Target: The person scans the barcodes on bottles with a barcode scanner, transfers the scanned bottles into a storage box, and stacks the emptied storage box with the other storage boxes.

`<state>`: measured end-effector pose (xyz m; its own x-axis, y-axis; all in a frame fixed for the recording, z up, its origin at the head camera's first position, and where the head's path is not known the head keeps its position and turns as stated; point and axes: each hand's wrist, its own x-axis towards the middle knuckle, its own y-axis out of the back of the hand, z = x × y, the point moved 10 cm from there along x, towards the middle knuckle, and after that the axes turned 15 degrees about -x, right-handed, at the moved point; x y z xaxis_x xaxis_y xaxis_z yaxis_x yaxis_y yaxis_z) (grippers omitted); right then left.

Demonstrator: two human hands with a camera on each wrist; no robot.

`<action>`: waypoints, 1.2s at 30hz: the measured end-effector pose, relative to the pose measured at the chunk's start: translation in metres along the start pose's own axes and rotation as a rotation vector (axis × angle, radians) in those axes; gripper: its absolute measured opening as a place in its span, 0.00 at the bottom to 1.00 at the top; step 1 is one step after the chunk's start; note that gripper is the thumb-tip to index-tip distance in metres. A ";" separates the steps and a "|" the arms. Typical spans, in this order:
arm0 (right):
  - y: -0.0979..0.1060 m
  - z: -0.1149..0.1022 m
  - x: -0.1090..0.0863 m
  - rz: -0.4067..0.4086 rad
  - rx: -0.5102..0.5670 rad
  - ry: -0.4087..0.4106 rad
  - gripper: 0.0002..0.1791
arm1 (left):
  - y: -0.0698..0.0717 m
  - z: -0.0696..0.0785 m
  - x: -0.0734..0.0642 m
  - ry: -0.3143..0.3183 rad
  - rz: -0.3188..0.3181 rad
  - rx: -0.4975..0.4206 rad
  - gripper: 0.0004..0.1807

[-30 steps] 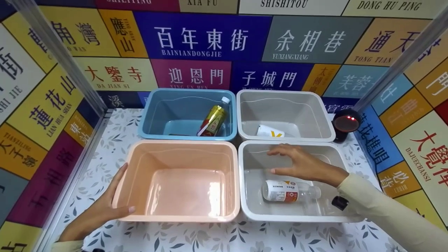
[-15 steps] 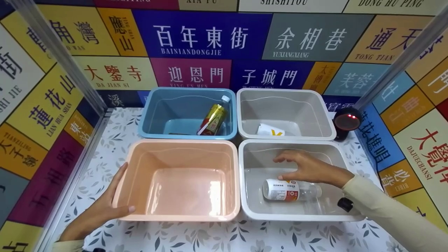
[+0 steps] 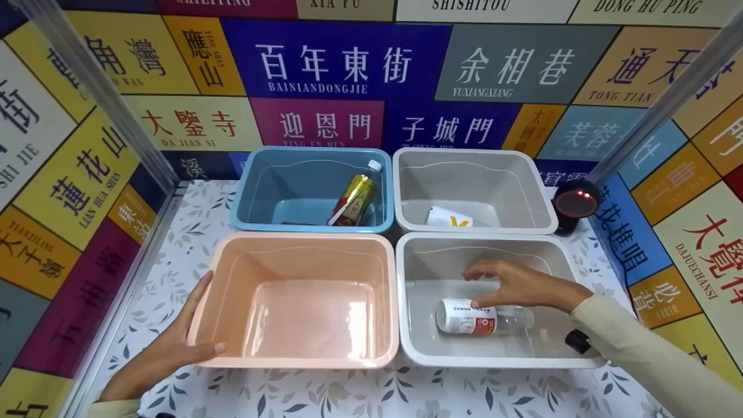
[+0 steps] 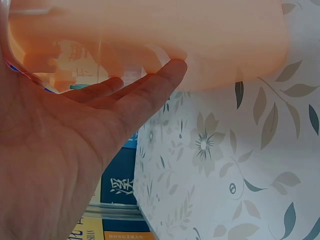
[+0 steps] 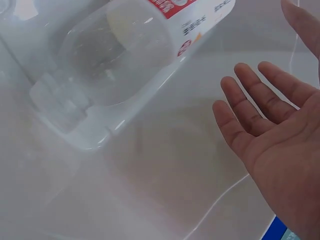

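Observation:
In the head view, a clear plastic bottle (image 3: pixel 461 318) with a white and red label lies on its side in the front right grey tub (image 3: pixel 580 361). Over it hovers my right hand (image 3: pixel 516 284), fingers spread and loosely bent, holding nothing. The right wrist view shows a gap between that hand (image 5: pixel 280 120) and the bottle (image 5: pixel 120 55). My left hand (image 3: pixel 168 345) rests against the left side of the peach tub (image 3: pixel 313 316), its thumb at the front corner. From the left wrist, straight fingers (image 4: pixel 145 92) touch the tub's outer wall (image 4: pixel 225 45).
Behind stand a blue tub (image 3: pixel 278 188) holding a yellow and red bottle (image 3: pixel 355 197), and another grey tub (image 3: pixel 464 174) with a white-labelled item (image 3: pixel 447 217). A black device (image 3: pixel 574 206) with red lights sits at the right. Printed panels surround the leaf-patterned table (image 3: pixel 325 395).
My right hand has come lower and slightly to the right, nearer the bottle. My left hand stays against the peach tub.

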<state>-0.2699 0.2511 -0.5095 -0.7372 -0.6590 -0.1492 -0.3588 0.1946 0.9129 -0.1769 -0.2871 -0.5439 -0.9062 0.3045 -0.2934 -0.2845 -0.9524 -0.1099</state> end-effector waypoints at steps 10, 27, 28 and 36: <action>-0.013 0.014 -0.003 -0.048 0.051 -0.007 0.34 | 0.001 -0.002 0.000 0.028 0.017 -0.017 0.61; -0.045 0.023 -0.002 -0.262 0.050 -0.057 0.34 | 0.003 -0.001 0.001 0.022 0.024 0.023 0.61; -0.046 0.024 -0.002 -0.265 0.054 -0.058 0.34 | 0.004 -0.002 0.001 0.022 0.025 0.024 0.61; -0.057 0.028 0.000 -0.309 0.033 -0.039 0.31 | 0.005 -0.003 0.001 0.026 0.030 0.046 0.61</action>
<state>-0.2655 0.2600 -0.5725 -0.6117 -0.6624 -0.4325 -0.5871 0.0138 0.8094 -0.1781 -0.2913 -0.5479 -0.9063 0.2756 -0.3203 -0.2719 -0.9606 -0.0572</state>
